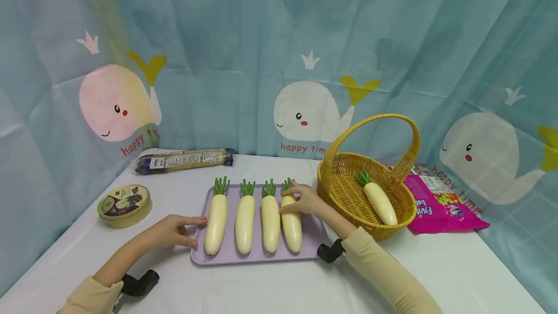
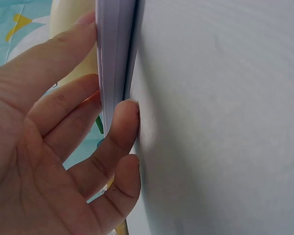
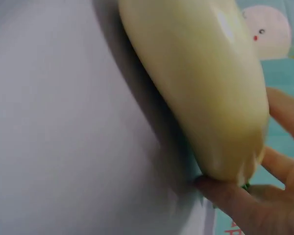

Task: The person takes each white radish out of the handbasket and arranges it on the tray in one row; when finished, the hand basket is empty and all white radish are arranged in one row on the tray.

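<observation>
Several white radishes with green leaf stubs lie side by side on a lilac tray. My right hand holds the rightmost white radish near its leafy end; in the right wrist view the thumb and fingers are on opposite sides of the radish. At the tray's left edge, my left hand rests with loosely bent fingers beside the leftmost radish. The left wrist view has those fingertips against the tray's rim.
A yellow woven basket with a tall handle stands right of the tray, with another white radish inside. Behind it lies a pink snack bag. An oval tin and a long clear-wrapped packet are at the left, before a blue curtain.
</observation>
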The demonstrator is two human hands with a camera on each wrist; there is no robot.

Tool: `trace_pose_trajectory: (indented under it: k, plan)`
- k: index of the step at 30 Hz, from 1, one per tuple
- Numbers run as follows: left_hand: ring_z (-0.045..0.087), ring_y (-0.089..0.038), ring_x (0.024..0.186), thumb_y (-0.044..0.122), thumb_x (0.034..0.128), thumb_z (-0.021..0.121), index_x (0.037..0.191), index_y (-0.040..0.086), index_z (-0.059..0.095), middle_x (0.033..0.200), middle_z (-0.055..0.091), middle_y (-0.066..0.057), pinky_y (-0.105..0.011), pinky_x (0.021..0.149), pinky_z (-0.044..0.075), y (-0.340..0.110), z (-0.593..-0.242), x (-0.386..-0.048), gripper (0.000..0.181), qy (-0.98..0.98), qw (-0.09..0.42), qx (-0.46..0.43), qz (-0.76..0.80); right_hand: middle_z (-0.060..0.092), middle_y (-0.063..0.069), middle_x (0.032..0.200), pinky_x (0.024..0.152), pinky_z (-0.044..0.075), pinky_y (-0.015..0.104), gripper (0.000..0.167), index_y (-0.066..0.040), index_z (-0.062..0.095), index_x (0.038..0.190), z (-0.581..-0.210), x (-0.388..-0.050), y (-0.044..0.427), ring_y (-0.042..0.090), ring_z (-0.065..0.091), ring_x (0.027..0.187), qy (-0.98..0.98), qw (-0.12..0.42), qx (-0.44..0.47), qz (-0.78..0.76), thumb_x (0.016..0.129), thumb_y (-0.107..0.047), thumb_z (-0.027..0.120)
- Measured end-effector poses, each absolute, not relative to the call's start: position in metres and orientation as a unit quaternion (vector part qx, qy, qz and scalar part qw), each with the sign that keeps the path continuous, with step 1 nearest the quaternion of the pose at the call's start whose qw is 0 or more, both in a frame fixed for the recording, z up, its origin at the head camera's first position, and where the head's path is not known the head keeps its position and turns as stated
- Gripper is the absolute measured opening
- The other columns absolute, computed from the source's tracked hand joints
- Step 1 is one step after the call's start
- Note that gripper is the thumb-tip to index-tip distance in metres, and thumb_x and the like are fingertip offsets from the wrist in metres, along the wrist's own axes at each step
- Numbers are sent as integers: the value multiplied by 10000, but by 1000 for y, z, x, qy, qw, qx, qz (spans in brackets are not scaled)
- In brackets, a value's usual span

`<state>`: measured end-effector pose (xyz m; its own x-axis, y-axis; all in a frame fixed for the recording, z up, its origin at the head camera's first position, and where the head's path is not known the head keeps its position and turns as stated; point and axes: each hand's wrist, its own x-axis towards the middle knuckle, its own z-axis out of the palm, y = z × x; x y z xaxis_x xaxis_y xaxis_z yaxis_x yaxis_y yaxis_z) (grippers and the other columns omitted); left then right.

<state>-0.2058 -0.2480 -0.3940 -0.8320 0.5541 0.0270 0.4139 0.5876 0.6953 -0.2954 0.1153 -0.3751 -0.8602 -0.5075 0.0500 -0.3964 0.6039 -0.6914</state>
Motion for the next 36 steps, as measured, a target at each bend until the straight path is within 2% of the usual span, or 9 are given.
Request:
trace_pose_trajectory:
  k: [5,12,15,21,28,36]
  plan:
    - [475,-76,625,274,730,727,1209,-55,516,1091,566,-232,-258,555,406,-247,-395,-205,618,884,103,275,364,166,191,1436,964,248,446,486,-2,583,1171,-373,-299,117,363,218,1263,868,141,-258,-401,737,-156,740]
    - [490,-76,630,262,734,727,1215,-70,504,1090,567,-231,-261,556,413,-247,-392,-205,625,884,109,268,366,138,173,1448,959,252,453,506,14,557,1194,-370,-301,115,374,231,1255,856,160,-262,-416,739,-122,730]
    - [481,-76,622,260,734,728,1215,-70,502,1084,570,-229,-258,548,408,-247,-392,-205,626,885,108,267,366,144,166,1449,981,205,451,503,1,561,1196,-371,-301,112,338,140,1292,859,157,-263,-409,743,-137,732]
    - [477,-79,624,253,734,729,1226,-65,493,1098,561,-235,-258,548,405,-248,-393,-205,632,886,110,263,366,105,155,1460,977,213,457,500,1,546,1211,-373,-301,106,345,130,1293,850,174,-261,-423,762,-139,716]
    - [475,-82,624,249,738,726,1229,-68,490,1106,556,-236,-258,549,405,-248,-392,-205,630,885,113,263,366,96,145,1464,909,339,409,507,-18,545,1218,-376,-305,103,379,363,1179,848,175,-265,-424,764,-163,716]
    - [490,-79,625,260,741,723,1224,-75,488,1076,573,-223,-257,551,412,-248,-392,-206,633,884,114,268,365,91,153,1463,910,338,417,502,-15,544,1219,-374,-302,104,393,366,1172,848,173,-259,-430,768,-155,715]
